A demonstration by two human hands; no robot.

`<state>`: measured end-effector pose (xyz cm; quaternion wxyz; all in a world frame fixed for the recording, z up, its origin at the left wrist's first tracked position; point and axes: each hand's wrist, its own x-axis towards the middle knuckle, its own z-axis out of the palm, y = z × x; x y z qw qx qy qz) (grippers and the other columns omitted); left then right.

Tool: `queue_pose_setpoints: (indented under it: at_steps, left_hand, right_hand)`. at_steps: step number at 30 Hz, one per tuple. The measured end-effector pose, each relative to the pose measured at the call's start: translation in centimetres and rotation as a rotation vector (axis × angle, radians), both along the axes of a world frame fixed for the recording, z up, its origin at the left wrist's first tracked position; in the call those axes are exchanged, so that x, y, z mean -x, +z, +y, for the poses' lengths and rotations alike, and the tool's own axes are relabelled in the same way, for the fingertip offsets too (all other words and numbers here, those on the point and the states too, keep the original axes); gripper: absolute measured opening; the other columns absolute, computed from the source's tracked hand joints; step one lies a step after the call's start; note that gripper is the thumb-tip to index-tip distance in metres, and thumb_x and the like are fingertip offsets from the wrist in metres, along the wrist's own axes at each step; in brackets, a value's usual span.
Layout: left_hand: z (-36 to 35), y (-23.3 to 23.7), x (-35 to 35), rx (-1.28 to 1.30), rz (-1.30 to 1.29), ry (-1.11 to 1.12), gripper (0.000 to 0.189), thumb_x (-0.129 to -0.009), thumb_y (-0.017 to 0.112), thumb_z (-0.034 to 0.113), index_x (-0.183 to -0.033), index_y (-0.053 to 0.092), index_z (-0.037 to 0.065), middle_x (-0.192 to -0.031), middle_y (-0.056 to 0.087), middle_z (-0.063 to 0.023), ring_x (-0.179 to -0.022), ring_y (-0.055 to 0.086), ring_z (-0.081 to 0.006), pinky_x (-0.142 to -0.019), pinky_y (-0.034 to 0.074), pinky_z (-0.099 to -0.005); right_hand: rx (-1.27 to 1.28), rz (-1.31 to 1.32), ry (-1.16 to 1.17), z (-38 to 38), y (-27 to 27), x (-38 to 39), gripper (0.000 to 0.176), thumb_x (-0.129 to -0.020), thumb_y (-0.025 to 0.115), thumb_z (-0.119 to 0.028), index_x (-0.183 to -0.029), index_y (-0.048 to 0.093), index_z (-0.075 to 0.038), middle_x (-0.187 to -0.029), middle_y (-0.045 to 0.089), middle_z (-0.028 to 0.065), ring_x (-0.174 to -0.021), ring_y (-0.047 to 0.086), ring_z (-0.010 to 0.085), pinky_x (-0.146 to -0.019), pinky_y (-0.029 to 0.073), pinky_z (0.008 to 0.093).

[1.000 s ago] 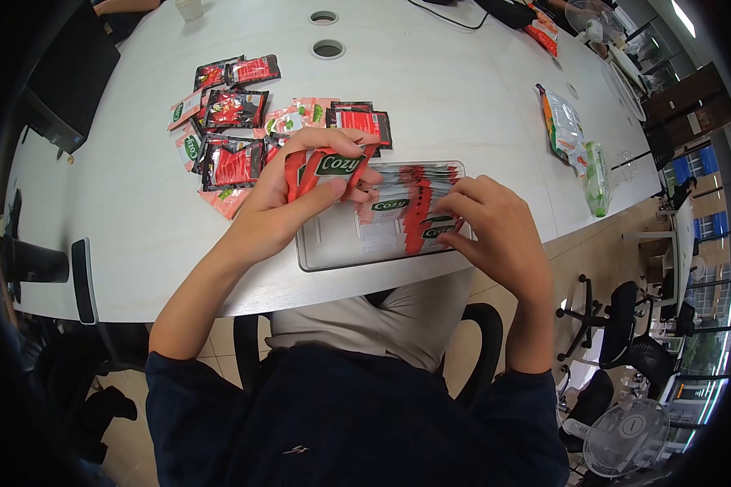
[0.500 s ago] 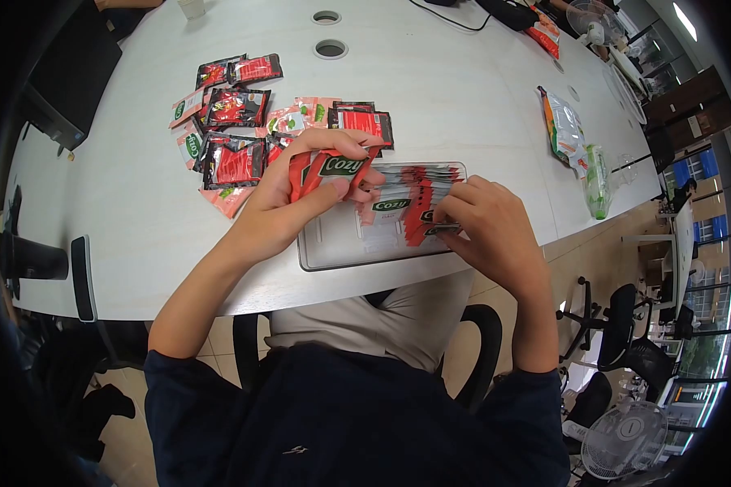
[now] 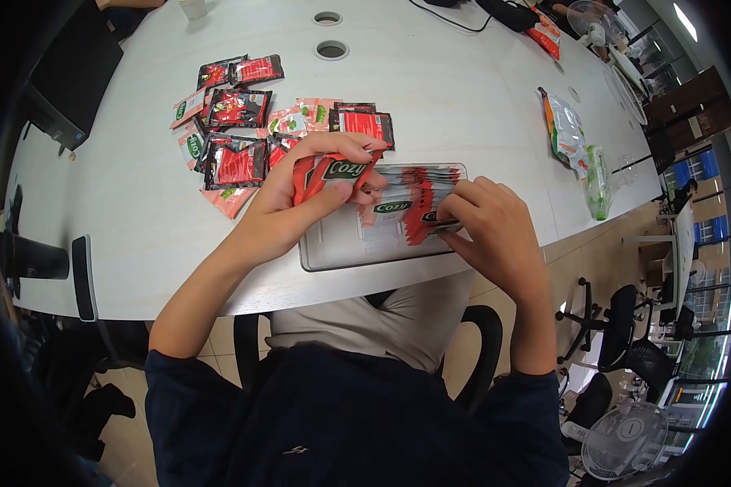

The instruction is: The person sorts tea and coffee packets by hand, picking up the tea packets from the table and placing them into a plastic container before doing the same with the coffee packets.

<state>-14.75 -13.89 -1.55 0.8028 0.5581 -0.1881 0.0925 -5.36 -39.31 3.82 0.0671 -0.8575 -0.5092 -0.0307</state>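
Note:
Red Cozy sachets point(image 3: 345, 170) are gripped in my left hand point(image 3: 292, 195), its thumb across their front. Beneath and to the right lies a clear plastic tray point(image 3: 333, 258) near the table's front edge. Rows of upright Cozy sachets stand in it, pale ones point(image 3: 390, 209) beside red ones point(image 3: 419, 215). At the tray's right side, my right hand point(image 3: 487, 215) has its fingers closed on a red sachet at the front of the red row. Its fingertips are partly hidden. Left of the tray, a loose pile of black-and-red packets point(image 3: 234, 162) mixes with pink Cozy sachets point(image 3: 227, 201).
A phone-like black slab point(image 3: 83, 277) lies at the table's left edge, near a dark cylinder point(image 3: 41, 258). A black computer case point(image 3: 69, 73) stands behind. To the right are a silvery snack bag point(image 3: 564, 130) and a green-tinted clear packet point(image 3: 597, 183). A paper cup point(image 3: 192, 9) is at the back.
My left hand has shifted very slightly to the right with its sachets. The right hand stays almost in place at the red row.

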Motion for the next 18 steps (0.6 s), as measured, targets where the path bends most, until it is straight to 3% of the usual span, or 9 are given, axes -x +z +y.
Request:
queue_pose_setpoints:
  at_steps: [8, 14, 18]
  left_hand:
    - [-0.1, 0.2, 0.1, -0.001, 0.003, 0.003, 0.027, -0.102, 0.048, -0.002, -0.128, 0.050, 0.003, -0.136, 0.050, -0.0175, -0.108, 0.066, -0.0248, -0.090, 0.057, -0.0397]
    - [-0.3, 0.5, 0.5, -0.029, 0.074, -0.006, 0.038, -0.101, 0.046, -0.007, -0.137, 0.046, 0.002, -0.138, 0.049, -0.0178, -0.119, 0.064, -0.0287, -0.090, 0.057, -0.0339]
    - [-0.7, 0.9, 0.7, -0.027, 0.128, -0.040, 0.042, -0.100, 0.047, -0.008, -0.140, 0.045, 0.002, -0.142, 0.047, -0.0167, -0.122, 0.062, -0.0279, -0.093, 0.055, -0.0323]
  right_hand:
    - [-0.022, 0.048, -0.013, -0.3, 0.7, 0.1, 0.025, -0.069, 0.079, -0.010, -0.089, 0.063, -0.011, -0.086, 0.058, 0.0025, -0.086, 0.059, 0.0231, -0.075, 0.046, 0.0379]
    - [-0.065, 0.054, -0.021, -0.8, 2.0, -0.1, 0.027, -0.070, 0.082, -0.014, -0.089, 0.064, -0.010, -0.085, 0.058, 0.0026, -0.083, 0.058, 0.0239, -0.073, 0.047, 0.0382]
    - [-0.210, 0.079, -0.005, -0.5, 2.2, -0.1, 0.029, -0.070, 0.083, -0.016, -0.093, 0.065, -0.009, -0.086, 0.061, 0.0039, -0.080, 0.059, 0.0247, -0.069, 0.047, 0.0374]
